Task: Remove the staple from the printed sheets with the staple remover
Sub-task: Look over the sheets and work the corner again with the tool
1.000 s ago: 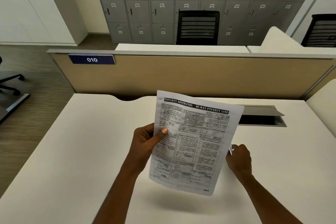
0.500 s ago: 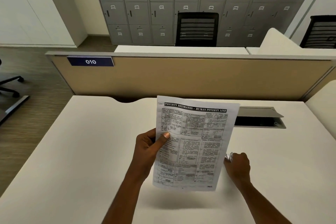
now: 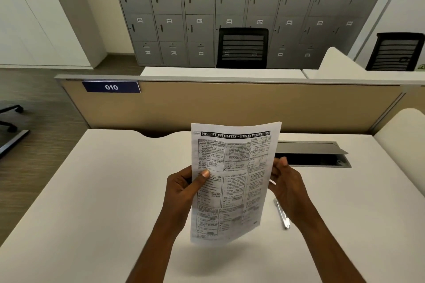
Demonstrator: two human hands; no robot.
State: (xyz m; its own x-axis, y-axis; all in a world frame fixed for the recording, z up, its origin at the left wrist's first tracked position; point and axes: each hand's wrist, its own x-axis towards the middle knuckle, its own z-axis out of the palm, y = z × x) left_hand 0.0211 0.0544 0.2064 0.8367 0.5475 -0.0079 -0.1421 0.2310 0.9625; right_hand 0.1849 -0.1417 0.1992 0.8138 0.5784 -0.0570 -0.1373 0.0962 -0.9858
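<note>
My left hand (image 3: 184,188) pinches the light, floppy printed sheets (image 3: 232,181) at nine o'clock; my right hand (image 3: 287,186) steadies three o'clock, grip unclear; staple remover (image 3: 281,213) lies on the surface (image 3: 92,190).

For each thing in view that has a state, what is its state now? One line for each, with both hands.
Sheets: held upright above the desk, printed side to the camera.
Left hand: grips the sheets' left edge, thumb on the front.
Right hand: at the sheets' right edge; grip partly hidden.
Staple remover: lies on the desk, not held.
Cable hatch: lid open.
Staple: too small to see.
</note>
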